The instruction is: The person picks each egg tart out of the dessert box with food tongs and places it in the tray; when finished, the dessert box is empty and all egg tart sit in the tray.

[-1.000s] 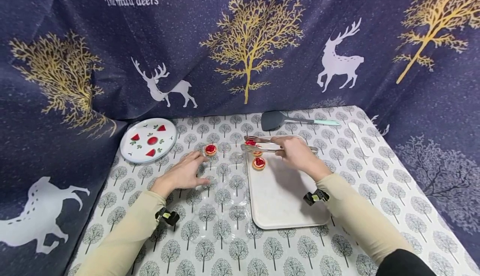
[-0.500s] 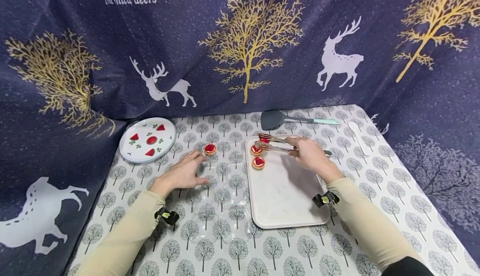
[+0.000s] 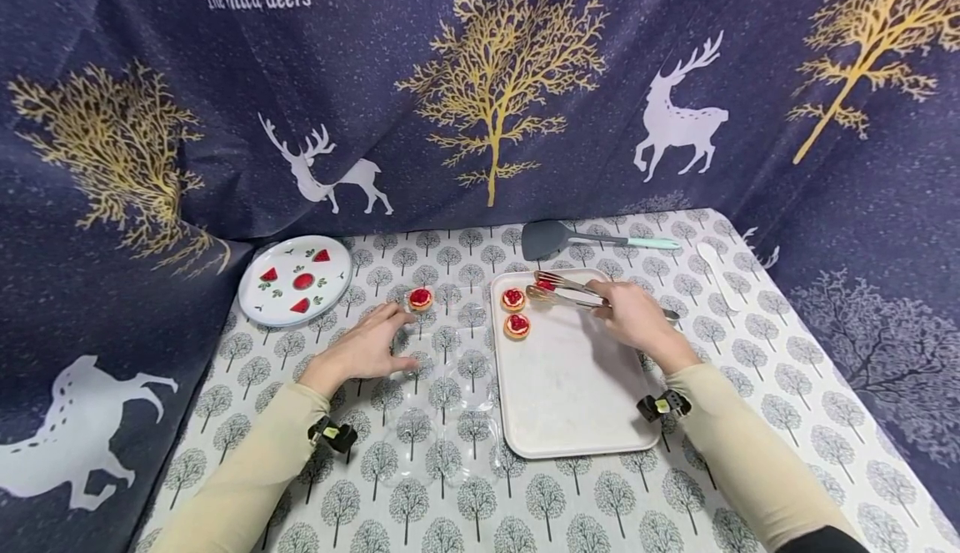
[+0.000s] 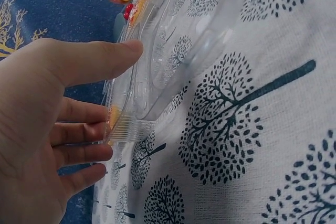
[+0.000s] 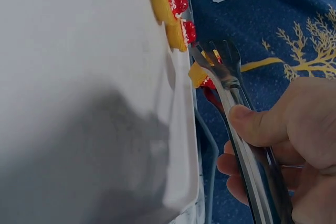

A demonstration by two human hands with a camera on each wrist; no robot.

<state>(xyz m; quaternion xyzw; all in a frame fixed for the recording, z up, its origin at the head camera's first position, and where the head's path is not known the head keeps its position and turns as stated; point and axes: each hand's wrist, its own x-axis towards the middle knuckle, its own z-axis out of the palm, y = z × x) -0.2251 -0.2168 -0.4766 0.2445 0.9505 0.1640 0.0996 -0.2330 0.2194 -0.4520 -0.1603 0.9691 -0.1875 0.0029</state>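
Note:
My right hand (image 3: 637, 319) grips metal tongs (image 5: 229, 103) over the far part of the white tray (image 3: 570, 403). A red-topped tart (image 5: 198, 75) sits between the prongs of the tongs; in the head view they partly cover it. Two more tarts, a far one (image 3: 513, 299) and a near one (image 3: 517, 325), stand along the tray's left edge. My left hand (image 3: 367, 344) lies with thumb and fingers spread at the left side of a clear plastic container (image 4: 157, 98). Another tart (image 3: 421, 299) is at the container's far left corner.
A round plate (image 3: 262, 307) with watermelon pictures stands at the back left. Behind the tray lies a dark spatula (image 3: 546, 241) with a mint handle. A white spoon (image 3: 717, 276) lies at the right. A dark cloth (image 3: 450, 77) hangs behind the table.
The right hand has moved right with the tongs and the tart, away from the tray's far left corner. The left hand has stayed in place.

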